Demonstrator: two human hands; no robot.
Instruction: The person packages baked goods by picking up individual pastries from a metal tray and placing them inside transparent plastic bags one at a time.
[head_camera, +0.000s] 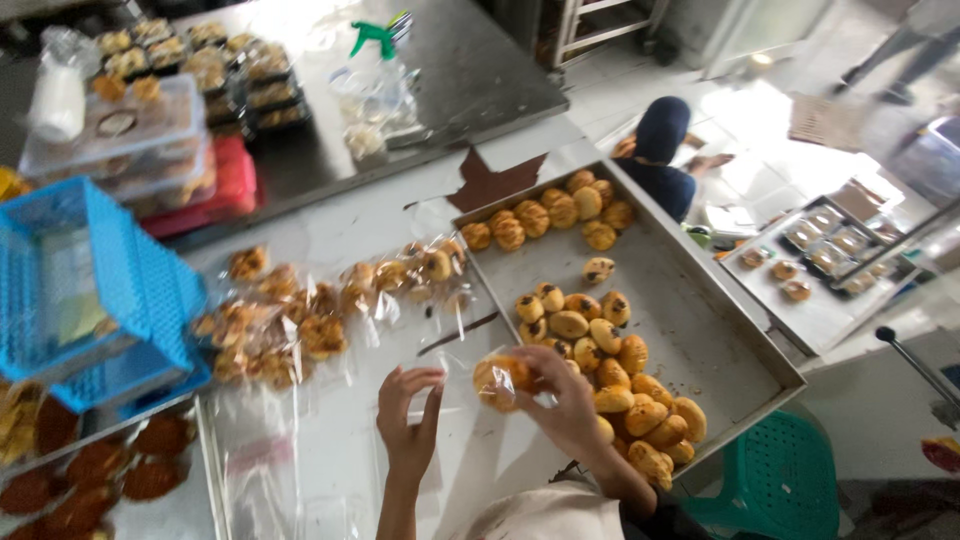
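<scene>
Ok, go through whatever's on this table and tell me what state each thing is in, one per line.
Right hand: gripping a pastry in a clear bag.
Left hand: open, fingers spread, beside the bag.
Metal tray: partly filled with unwrapped pastries.
Bagged pastries: wrapped, lying loose on the table.
Blue basket: tipped at an angle.
Spray bottle: upright.
</scene>
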